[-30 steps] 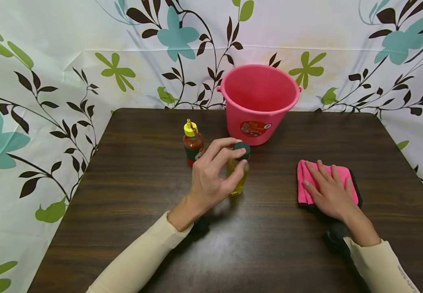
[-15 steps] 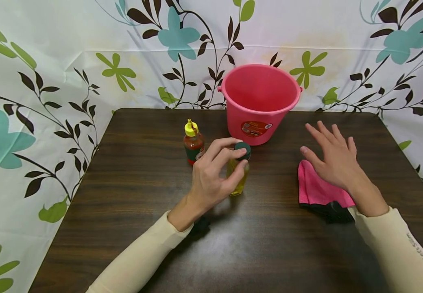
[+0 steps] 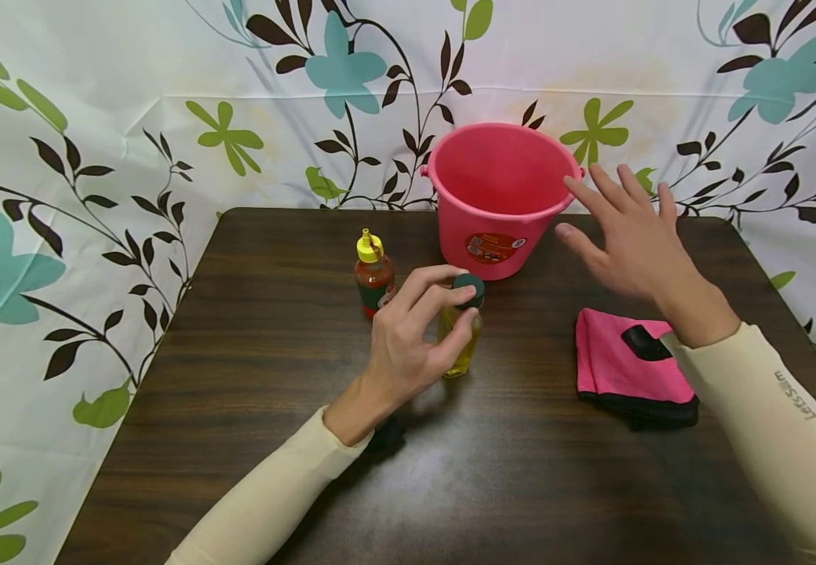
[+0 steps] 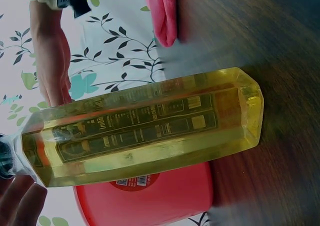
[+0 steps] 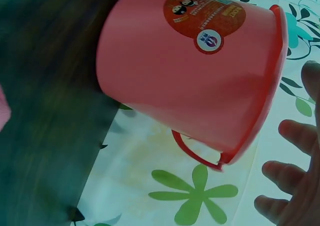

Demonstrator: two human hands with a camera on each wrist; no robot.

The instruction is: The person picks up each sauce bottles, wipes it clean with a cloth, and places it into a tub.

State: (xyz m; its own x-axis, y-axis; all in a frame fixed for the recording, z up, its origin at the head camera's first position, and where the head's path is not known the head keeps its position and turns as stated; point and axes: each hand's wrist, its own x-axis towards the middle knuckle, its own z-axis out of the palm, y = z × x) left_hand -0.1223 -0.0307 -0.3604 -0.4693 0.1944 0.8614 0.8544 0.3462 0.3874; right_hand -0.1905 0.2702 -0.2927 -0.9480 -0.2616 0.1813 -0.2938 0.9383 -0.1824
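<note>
Front-right of a smooth pink plastic bucket point(image 3: 464, 227) lies 1 plush, folded pink cloth point(image 3: 616, 369) with black edging. In front of the bucket, slightly left, the left hand point(image 3: 408, 329) pinches the green cap point(image 3: 468, 280) of a clear, faceted oil bottle point(image 4: 150, 131); a slipping pinch could topple it. Left of the bucket stands 1 rounded sauce bottle point(image 3: 375, 275). Right of the bucket, the right hand point(image 3: 641, 251) hangs spread; a careless sweep could knock the bucket.
</note>
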